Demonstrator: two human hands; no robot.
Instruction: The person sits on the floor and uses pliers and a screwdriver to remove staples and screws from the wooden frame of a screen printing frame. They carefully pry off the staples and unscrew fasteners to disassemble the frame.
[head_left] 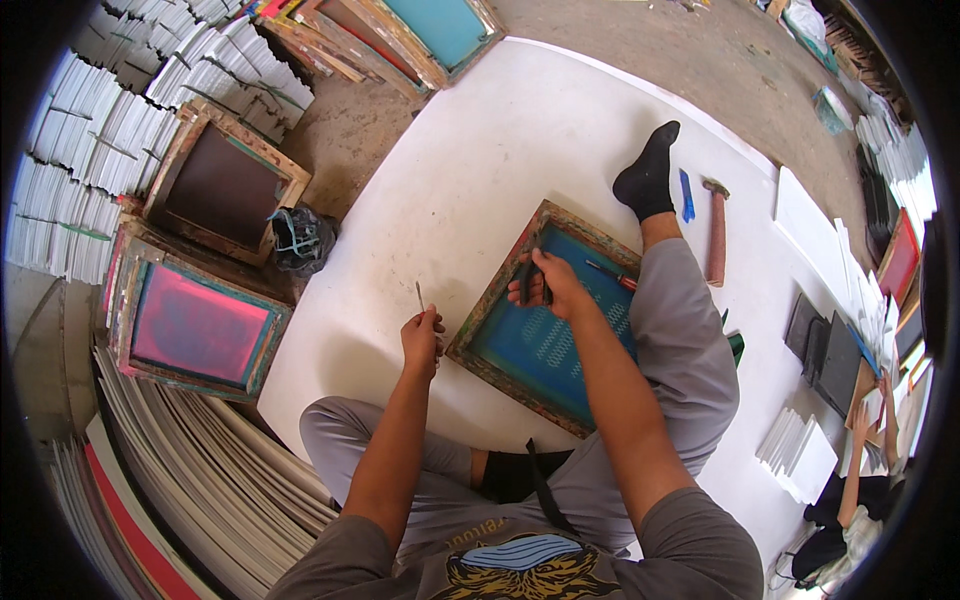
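A silk-screen printing frame [545,340], with worn wood edges and blue-green mesh, lies tilted on the white sheet between my legs. Above its mesh, my right hand [552,284] is closed on black-handled pliers [527,282]. Left of the frame, my left hand [423,335] pinches a thin metal shaft [419,292] pointing away from me; its lower end is hidden in the fingers. On the mesh beside my right hand rests a screwdriver [625,282] with a red and black handle.
Beyond my right knee lie a hammer [717,235] and a blue cutter knife [686,195]. More screen frames [200,320] lean at left, near a black plastic bag [303,240]. Paper stacks [90,130] rise behind them. Another person's arm [858,450] reaches in at far right.
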